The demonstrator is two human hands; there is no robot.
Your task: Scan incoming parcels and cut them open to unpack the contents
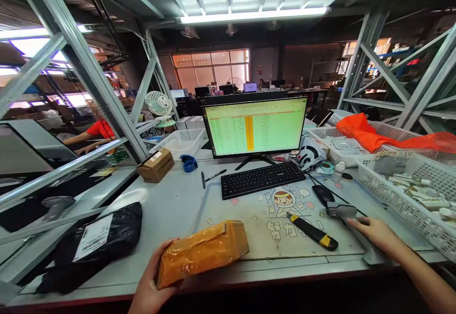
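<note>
My left hand point(153, 280) is closed around the left end of a small box wrapped in shiny orange-brown tape point(204, 250), tilted over the desk's front edge. At the right, my right hand point(381, 235) grips a grey handheld barcode scanner point(340, 210), its head pointing left. Part of the scanner's handle is hidden under the fingers. Between the two hands lies a black and yellow utility knife point(313, 232) on the printed desk mat point(256, 242). Just beyond the scanner sits a black mouse point(322, 194).
A monitor point(256, 128) stands behind a black keyboard point(261, 180). To the left lie a black parcel point(123, 228) with a white label and a cardboard box point(156, 166). White plastic baskets point(395, 200) line the right side. Behind the left rack, a person in a red shirt point(99, 128) works.
</note>
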